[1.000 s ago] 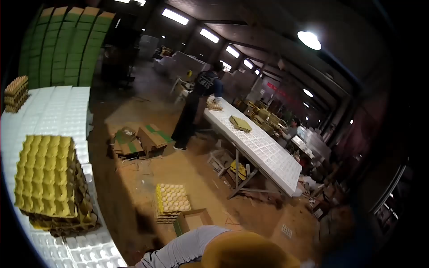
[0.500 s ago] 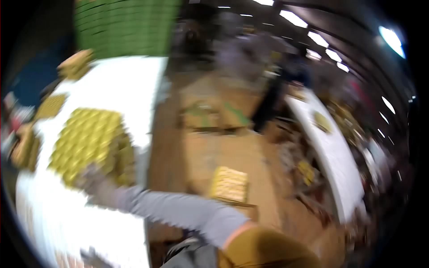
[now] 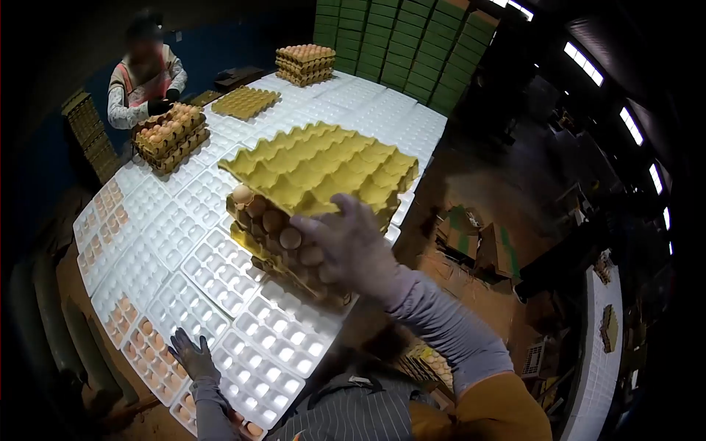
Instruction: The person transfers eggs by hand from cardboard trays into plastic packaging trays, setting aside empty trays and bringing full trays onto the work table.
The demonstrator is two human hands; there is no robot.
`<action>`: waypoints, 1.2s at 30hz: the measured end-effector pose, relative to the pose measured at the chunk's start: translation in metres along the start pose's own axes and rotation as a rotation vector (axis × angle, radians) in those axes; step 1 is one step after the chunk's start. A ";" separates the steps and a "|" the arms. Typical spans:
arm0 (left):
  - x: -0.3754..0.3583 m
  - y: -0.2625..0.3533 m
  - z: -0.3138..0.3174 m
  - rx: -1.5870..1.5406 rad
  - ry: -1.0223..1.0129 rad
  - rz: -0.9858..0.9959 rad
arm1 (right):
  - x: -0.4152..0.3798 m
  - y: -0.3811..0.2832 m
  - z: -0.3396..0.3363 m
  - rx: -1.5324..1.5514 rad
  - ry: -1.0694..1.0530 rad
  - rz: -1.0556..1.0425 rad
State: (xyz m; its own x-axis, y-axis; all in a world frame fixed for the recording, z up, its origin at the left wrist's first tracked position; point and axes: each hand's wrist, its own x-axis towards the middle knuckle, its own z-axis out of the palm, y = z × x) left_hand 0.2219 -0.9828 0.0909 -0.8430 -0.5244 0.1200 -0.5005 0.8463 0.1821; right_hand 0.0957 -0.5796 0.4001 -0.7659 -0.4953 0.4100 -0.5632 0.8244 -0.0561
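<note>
My right hand (image 3: 353,250), in a pale glove, grips the near edge of a yellow pulp egg tray (image 3: 323,165). The tray holds nothing on its upper face and is tilted, its near left edge raised over a stack of egg trays (image 3: 294,261). Brown eggs (image 3: 290,237) show in the top layer beneath it. At the lower left, my left hand (image 3: 193,356), in a grey glove, has its fingers spread over white plastic egg trays (image 3: 254,360). Beside that hand, some of the plastic trays hold brown eggs (image 3: 151,353).
Across the table, a person (image 3: 147,81) in dark gloves handles a stack of filled egg trays (image 3: 169,140). Another filled stack (image 3: 305,65) and a flat pulp tray (image 3: 246,101) lie further back. Green boxes (image 3: 397,44) are piled behind. Cartons (image 3: 478,242) stand on the floor at right.
The view has swung left and sharpened, bringing more of the table and the other person into sight. My right hand stays by the yellow tray, whose near edge now appears raised.
</note>
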 end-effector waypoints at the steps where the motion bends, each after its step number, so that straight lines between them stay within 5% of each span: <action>1: 0.001 -0.001 -0.001 -0.013 0.010 0.041 | 0.008 0.021 -0.025 -0.023 0.170 -0.103; 5: 0.018 0.019 -0.015 -0.273 0.197 0.082 | 0.049 0.118 -0.087 -0.122 0.277 -0.105; 10: 0.062 0.160 -0.122 -0.782 0.294 0.145 | 0.082 0.300 -0.019 -0.242 0.288 -0.084; 15: 0.122 0.276 -0.175 -0.830 0.117 0.105 | 0.102 0.443 0.106 -0.153 0.171 0.014; 22: 0.160 0.343 -0.202 -0.721 -0.250 0.091 | 0.072 0.534 0.242 -0.125 0.020 0.069; 26: 0.171 0.345 -0.190 -0.604 -0.217 0.160 | 0.082 0.514 0.246 -0.117 -0.007 0.043; 30: 0.171 0.342 -0.188 -0.895 -0.209 0.045 | 0.186 0.368 0.145 0.638 -0.037 -0.157; 32: 0.173 0.342 -0.190 -1.092 -0.032 -0.030 | 0.220 0.320 0.129 0.805 -0.186 -0.333; 34: 0.173 0.354 -0.200 -1.665 -0.040 -0.165 | 0.246 0.289 0.133 0.900 -0.347 -0.426; 36: 0.185 0.348 -0.197 -1.266 -0.204 -0.054 | 0.261 0.279 0.136 0.807 -0.719 -0.386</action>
State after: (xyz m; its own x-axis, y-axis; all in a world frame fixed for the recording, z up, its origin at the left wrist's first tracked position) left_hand -0.0698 -0.8038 0.3693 -0.8984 -0.4367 -0.0471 -0.0944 0.0874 0.9917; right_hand -0.3033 -0.5165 0.3681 -0.3528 -0.9328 -0.0733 -0.6348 0.2962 -0.7136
